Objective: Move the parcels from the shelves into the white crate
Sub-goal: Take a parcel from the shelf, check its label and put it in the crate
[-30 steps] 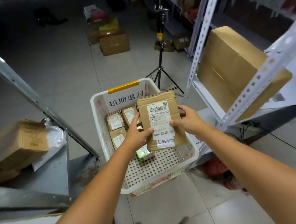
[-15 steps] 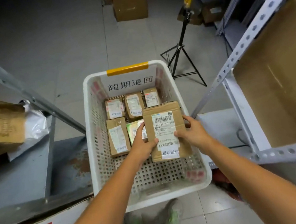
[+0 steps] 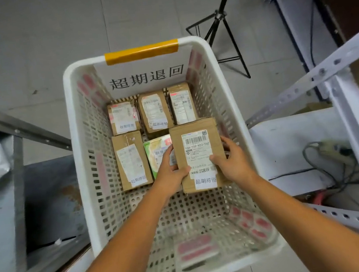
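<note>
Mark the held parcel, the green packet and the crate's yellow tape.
held parcel (image 3: 198, 154): head view, middle of its shipping label.
green packet (image 3: 155, 147): head view, exposed upper part.
yellow tape (image 3: 141, 51): head view, middle of the strip.

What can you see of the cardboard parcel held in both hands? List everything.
The cardboard parcel is a brown box, slightly creased, bearing a white barcode label and a smaller white sticker with printed characters below. It faces label-up, low inside the white crate near its right wall, beside a green packet. The left hand grips its left edge, the right hand its right edge. Whether it rests on the crate floor is unclear.
</note>
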`<state>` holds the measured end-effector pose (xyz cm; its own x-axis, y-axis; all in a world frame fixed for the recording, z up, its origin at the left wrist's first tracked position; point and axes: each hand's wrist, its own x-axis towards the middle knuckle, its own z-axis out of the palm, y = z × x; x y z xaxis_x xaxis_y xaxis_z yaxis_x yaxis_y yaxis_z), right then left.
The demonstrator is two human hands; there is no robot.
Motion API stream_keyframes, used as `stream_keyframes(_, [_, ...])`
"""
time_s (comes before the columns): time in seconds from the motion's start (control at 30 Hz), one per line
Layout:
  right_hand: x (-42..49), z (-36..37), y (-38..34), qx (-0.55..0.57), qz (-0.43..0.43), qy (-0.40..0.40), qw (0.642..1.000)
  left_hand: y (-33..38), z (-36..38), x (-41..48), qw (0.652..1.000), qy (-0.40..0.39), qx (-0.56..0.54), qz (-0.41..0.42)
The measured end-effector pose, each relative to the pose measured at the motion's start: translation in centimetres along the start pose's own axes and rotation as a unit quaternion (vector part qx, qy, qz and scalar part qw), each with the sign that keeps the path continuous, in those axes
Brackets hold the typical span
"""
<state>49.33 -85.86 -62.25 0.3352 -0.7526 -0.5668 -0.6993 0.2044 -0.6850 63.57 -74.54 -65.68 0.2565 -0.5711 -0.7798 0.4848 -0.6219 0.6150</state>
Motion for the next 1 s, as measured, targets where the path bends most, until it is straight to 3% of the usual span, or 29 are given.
stream_keyframes(0.4, [4.6,1.8,3.2,-0.025,0.046,-0.013,0.999,-3.7,0.4,5.8,1.000,0.001,0.013,-0.011])
stream_keyframes(1.0, [5.9,2.4,5.0,-0.063,0.077,-0.059,0.993,-6.6,0.3,7.5,0.998,0.034,0.048,-0.030])
